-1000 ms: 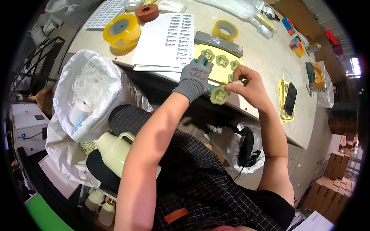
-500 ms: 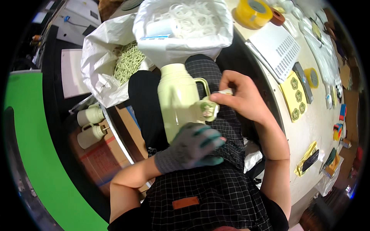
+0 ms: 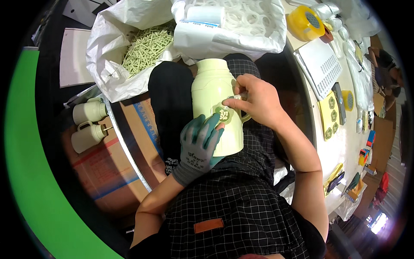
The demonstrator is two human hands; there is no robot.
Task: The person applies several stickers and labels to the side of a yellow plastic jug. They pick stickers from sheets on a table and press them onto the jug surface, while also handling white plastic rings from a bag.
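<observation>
A pale green thermos jug lies across my lap, its neck pointing away from me and its handle on the right. On its side is a dark green flower-shaped sticker with pale markings. My left hand, in a grey and teal glove, grips the jug's lower left side, fingertips near the sticker. The thumb of my bare right hand is at the sticker's upper edge. Its bent fingers close on a small whitish piece by the handle, mostly hidden.
Two similar jugs lie in a box at left. Ahead are a bag of green sticks and a bag of clear rings. The right-hand table bears a sticker sheet, papers and tape.
The sticker, held off to the jug's right before, now lies against its side. My left hand has come up from below onto the jug. The jug shows further right.
</observation>
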